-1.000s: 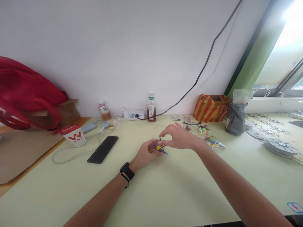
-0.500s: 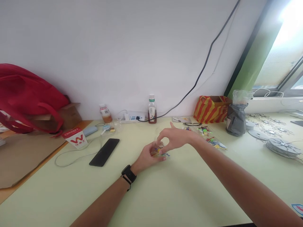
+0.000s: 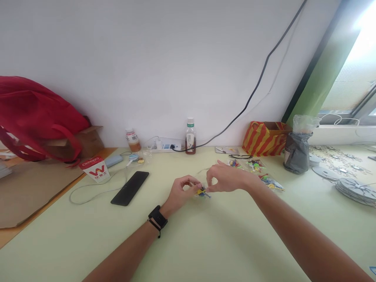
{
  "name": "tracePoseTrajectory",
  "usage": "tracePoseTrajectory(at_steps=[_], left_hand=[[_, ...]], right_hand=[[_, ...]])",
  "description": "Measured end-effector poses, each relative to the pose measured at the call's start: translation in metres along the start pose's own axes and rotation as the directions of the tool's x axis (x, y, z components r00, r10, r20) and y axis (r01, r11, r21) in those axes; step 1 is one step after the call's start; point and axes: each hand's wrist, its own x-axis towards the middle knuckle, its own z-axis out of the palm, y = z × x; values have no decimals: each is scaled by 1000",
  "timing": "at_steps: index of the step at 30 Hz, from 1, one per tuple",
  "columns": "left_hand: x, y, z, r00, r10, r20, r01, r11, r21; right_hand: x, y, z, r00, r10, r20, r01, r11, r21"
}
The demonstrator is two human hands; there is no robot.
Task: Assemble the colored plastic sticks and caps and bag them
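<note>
A small clear plastic bag [image 3: 202, 192] of yellow, blue and other brightly coloured plastic pieces is held just over the pale green table [image 3: 188, 243]. My left hand [image 3: 181, 194], with a black watch on its wrist, grips the bag from the left between thumb and fingers. At the bag's right edge, my right hand [image 3: 225, 178] has thumb and forefinger curled into a pinch on the plastic. Its fingertips partly cover that edge. Which piece, if any, lies under them is hidden.
More bags of coloured pieces [image 3: 268, 182] lie to the right, near a striped bag [image 3: 264, 139], a dark bag [image 3: 296, 152] and stacked grey discs [image 3: 354, 190]. A black phone [image 3: 130, 188], a red-and-white box [image 3: 95, 169] and a cable are leftward. A bottle [image 3: 190, 137] stands by the wall.
My right hand has shifted from above the bag to its right edge. My left thumb has moved across the bag, and more of the coloured pieces shows. The view has shifted slightly.
</note>
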Motion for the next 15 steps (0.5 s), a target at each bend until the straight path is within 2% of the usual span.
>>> tracePoseTrajectory(at_steps=[4,6,8,10,11,13,15], left_hand=[[-1,-1,-1,999,-39,26,39,999,-27],[-1,-3,1,996,-93,15,94,991,-98],[-1,-5,4,988,-155,-10,151,970,-188],[-1,-6,8,979,-204,-22,192,948,-253],[-2,-6,10,975,-219,-21,206,941,-270],[-3,-5,11,972,-234,-11,222,932,-285],[-3,-4,11,972,-234,-14,221,934,-280]], right_hand=[[-14,9,-5,996,-49,-77,55,996,68],[-21,16,0,972,-35,-231,78,980,181],[-25,25,14,893,55,-446,117,930,348],[-23,34,36,816,214,-537,112,853,509],[-21,38,48,823,256,-507,108,806,582],[-16,44,70,886,246,-393,122,694,710],[-11,46,85,905,252,-343,119,625,772]])
